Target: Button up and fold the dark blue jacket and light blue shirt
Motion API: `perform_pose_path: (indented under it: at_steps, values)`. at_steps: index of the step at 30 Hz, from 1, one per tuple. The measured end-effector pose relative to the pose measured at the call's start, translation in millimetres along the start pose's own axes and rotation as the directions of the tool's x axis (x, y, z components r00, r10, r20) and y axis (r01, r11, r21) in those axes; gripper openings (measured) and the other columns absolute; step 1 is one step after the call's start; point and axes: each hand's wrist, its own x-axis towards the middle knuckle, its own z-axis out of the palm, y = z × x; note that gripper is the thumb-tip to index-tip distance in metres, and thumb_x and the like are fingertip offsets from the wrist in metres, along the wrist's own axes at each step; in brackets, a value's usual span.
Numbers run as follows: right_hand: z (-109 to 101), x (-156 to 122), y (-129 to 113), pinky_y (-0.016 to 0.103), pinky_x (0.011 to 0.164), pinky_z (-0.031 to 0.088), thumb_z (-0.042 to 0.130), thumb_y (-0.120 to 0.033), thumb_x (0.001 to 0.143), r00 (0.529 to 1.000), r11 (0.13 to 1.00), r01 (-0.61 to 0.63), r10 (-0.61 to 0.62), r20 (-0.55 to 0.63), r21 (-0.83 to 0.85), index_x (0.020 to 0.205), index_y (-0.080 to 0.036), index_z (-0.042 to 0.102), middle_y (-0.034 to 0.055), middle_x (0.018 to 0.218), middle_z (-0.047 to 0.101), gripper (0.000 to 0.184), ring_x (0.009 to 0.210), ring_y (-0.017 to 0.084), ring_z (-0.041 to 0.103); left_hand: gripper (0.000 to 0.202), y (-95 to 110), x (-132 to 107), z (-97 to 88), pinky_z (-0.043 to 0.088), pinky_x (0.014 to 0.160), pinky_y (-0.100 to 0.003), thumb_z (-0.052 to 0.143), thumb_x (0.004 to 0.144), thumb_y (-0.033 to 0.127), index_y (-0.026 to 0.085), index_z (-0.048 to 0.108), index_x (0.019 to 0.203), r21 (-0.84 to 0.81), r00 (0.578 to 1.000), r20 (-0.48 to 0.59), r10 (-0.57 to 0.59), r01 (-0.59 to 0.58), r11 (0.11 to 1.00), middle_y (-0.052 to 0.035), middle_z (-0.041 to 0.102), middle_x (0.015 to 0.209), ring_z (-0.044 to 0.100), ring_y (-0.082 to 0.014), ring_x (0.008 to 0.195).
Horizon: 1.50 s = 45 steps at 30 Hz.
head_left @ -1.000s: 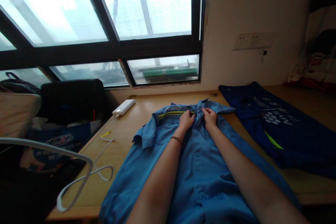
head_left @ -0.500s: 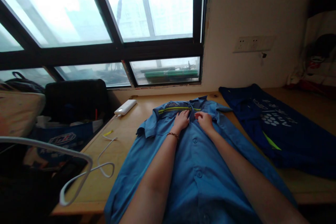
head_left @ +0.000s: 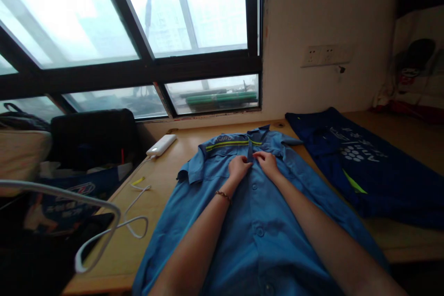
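A blue button-up work shirt (head_left: pixel 231 222) with a dark chest band and yellow-green stripes lies front up on the wooden table, its collar toward the window. My left hand (head_left: pixel 238 168), with a beaded bracelet at the wrist, has its fingers curled closed on the left edge of the front placket, below the striped band. Just opposite, my right hand (head_left: pixel 268 163) pinches the placket's other side. The fingertips almost meet, and the button between them is hidden. Lower down, several buttons show along the placket, one (head_left: pixel 260 231) near the middle.
A folded navy garment (head_left: pixel 391 171) with white print lies on the right of the wooden table (head_left: pixel 166 185). At left are a white power bank (head_left: pixel 161 144) and a looping white cable (head_left: pixel 114 215). Beyond the table's left edge stand a black chair (head_left: pixel 93 134) and bags. A window rises behind.
My left hand has gone from lying flat with fingers stretched on the shirt to curled on the placket, slightly lower. My right hand has come closer to it. The view has shifted slightly.
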Motion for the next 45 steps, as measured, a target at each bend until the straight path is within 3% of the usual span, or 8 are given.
perform_pose_path:
  at_steps: [3, 9, 17, 26, 34, 40, 42, 45]
  values:
    - [-1.3, -2.2, -4.1, 0.031, 0.077, 0.047, 0.048, -0.016, 0.074, 0.998, 0.999, 0.03, -0.031, 0.05, 0.025, 0.08, -0.019, 0.068, 0.0038, 0.082, 0.068, 0.021, 0.079, 0.018, 0.062, 0.014, -1.9, -2.2, -1.2, 0.03, 0.05, -0.021, 0.065, 0.058, 0.028, 0.015, 0.059, 0.059, -0.247, 0.999, 0.042, -0.013, 0.023, 0.969, -0.0002, 0.055, 0.057, 0.049, -0.0123, 0.056]
    - [-0.8, -3.1, -9.3, 0.031, 0.075, 0.047, 0.056, -0.019, 0.069, 0.987, 0.995, -0.003, -0.013, 0.161, 0.103, 0.081, -0.018, 0.066, 0.0041, 0.082, 0.067, 0.016, 0.076, 0.017, 0.061, 0.018, -3.2, -7.5, -9.5, 0.024, 0.042, -0.019, 0.064, 0.054, 0.024, 0.014, 0.049, 0.055, -0.652, 0.963, 0.27, -0.003, 0.186, 0.735, 0.0053, 0.042, 0.049, 0.035, -0.0053, 0.042]
    - [-2.6, -0.9, -12.7, 0.028, 0.066, 0.045, 0.066, -0.025, 0.057, 0.969, 0.893, -0.221, 0.158, 0.189, 0.393, 0.073, -0.014, 0.061, 0.0027, 0.07, 0.064, 0.02, 0.065, 0.014, 0.058, 0.032, -0.2, -11.8, -11.0, 0.023, 0.041, -0.018, 0.068, 0.055, 0.034, 0.014, 0.043, 0.052, -0.684, 0.969, 0.246, 0.016, 0.162, 0.712, 0.0067, 0.036, 0.048, 0.033, -0.0038, 0.043]
    - [-3.6, 2.2, -16.6, 0.02, 0.046, 0.036, 0.064, -0.027, 0.054, 0.93, 0.836, -0.353, 0.266, 0.252, 0.42, 0.066, -0.013, 0.06, -0.0015, 0.057, 0.057, 0.019, 0.049, 0.008, 0.047, 0.027, -1.4, -10.9, -13.9, 0.028, 0.044, -0.019, 0.07, 0.055, 0.034, 0.013, 0.053, 0.06, -0.669, 0.95, 0.311, 0.022, 0.202, 0.715, 0.003, 0.048, 0.053, 0.043, -0.0066, 0.047]
    - [5.3, -4.1, -13.0, 0.023, 0.048, 0.041, 0.057, -0.027, 0.062, 0.983, 0.95, -0.176, 0.157, 0.093, 0.257, 0.068, -0.017, 0.056, -0.0012, 0.061, 0.057, 0.012, 0.051, 0.011, 0.051, 0.024, -1.4, -9.6, -17.8, 0.026, 0.043, -0.018, 0.068, 0.055, 0.029, 0.011, 0.054, 0.06, -0.688, 0.928, 0.372, 0.029, 0.254, 0.68, 0.0032, 0.047, 0.053, 0.039, -0.0042, 0.044]
    - [-1.2, -6.8, -15.7, 0.028, 0.062, 0.045, 0.058, -0.028, 0.062, 0.984, 0.956, -0.173, 0.178, 0.001, 0.237, 0.066, -0.016, 0.059, 0.0021, 0.065, 0.061, 0.013, 0.062, 0.015, 0.057, 0.028, 1.0, -13.2, -12.2, 0.035, 0.047, -0.019, 0.064, 0.062, 0.037, 0.012, 0.056, 0.072, -0.786, 0.917, 0.399, -0.016, 0.351, 0.509, 0.001, 0.051, 0.059, 0.046, -0.0059, 0.048]
    - [-0.4, -6.0, -15.3, 0.027, 0.059, 0.044, 0.061, -0.03, 0.059, 0.972, 0.914, -0.232, 0.234, 0.033, 0.334, 0.067, -0.015, 0.059, 0.0021, 0.064, 0.061, 0.017, 0.059, 0.014, 0.055, 0.027, 2.5, -12.9, -7.7, 0.035, 0.046, -0.018, 0.064, 0.063, 0.034, 0.013, 0.054, 0.075, -0.772, 0.937, 0.346, -0.055, 0.318, 0.55, 0.0027, 0.049, 0.056, 0.045, -0.0057, 0.046]
    - [4.0, -5.3, -16.6, 0.025, 0.053, 0.042, 0.066, -0.033, 0.053, 0.94, 0.807, -0.33, 0.326, 0.098, 0.489, 0.067, -0.016, 0.058, 0.0008, 0.061, 0.06, 0.024, 0.054, 0.013, 0.052, 0.024, 4.9, -12.3, 0.5, 0.034, 0.045, -0.019, 0.062, 0.066, 0.035, 0.015, 0.05, 0.072, -0.625, 0.978, 0.171, -0.123, 0.204, 0.754, 0.0046, 0.047, 0.051, 0.045, -0.0072, 0.044]
